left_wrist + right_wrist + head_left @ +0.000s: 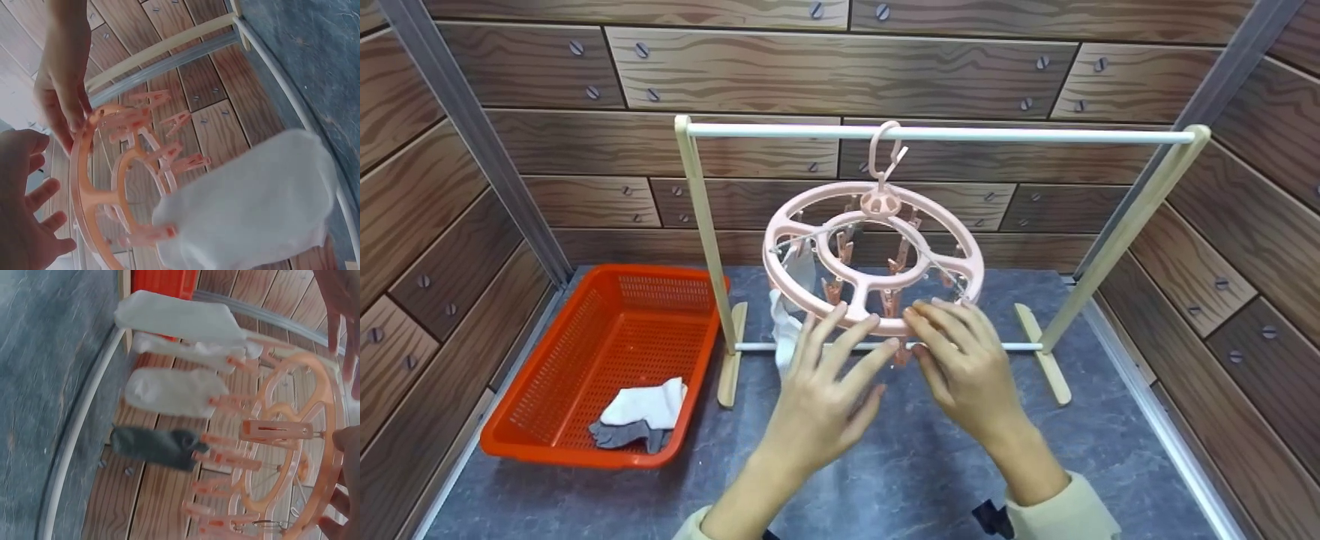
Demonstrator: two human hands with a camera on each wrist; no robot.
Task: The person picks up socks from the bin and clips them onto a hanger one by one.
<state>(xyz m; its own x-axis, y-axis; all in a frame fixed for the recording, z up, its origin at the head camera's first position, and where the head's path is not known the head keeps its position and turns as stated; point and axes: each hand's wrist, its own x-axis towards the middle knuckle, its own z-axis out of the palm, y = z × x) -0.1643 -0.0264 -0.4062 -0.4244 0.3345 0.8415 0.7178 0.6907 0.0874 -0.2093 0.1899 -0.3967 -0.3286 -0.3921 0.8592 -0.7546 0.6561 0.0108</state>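
Observation:
A pink round clip hanger [975, 259] hangs by its hook from the white rail and leans toward me. At its near rim my right hand [964, 367] pinches the ring between thumb and fingers. My left hand [825, 390] is beside the rim with its fingers spread and holds nothing; in the left wrist view its fingers [42, 194] are apart from the ring. White socks [174, 391] and a dark grey sock [154, 447] hang from clips [275, 430]. In the head view, a white sock [786, 330] shows at the ring's left; the dark one is hidden.
The drying rack has a white top rail [1005, 135] and wooden legs [1125, 232]. To its left stands a red basket [532, 382] with a white sock [641, 405] and a grey sock [626, 435] inside. Wood-patterned walls [840, 71] surround the grey floor.

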